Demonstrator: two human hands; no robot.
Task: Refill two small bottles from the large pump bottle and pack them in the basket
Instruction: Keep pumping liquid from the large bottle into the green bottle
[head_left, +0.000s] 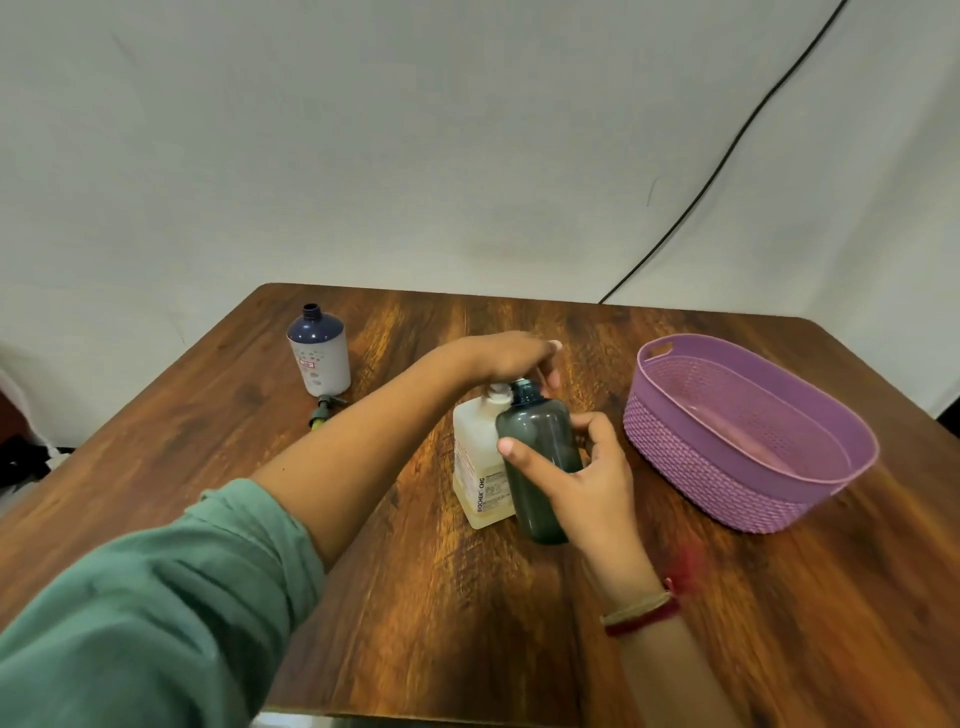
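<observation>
L hand lies flat over pump bottle, half-hiding its head; R hand grips grey bottle.

One wording can be read: "BIOCHEK CHG", printed in dark letters running vertically up the label of the large pump bottle at the centre of the frame. The finer print beside it cannot be made out. A small red-framed mark on the blue-and-white bottle, upper left, is illegible.

Lilac woven-pattern basket, smoky grey-green bottle, cream pump bottle, dark streaky-grained brown table, green sleeve.
</observation>
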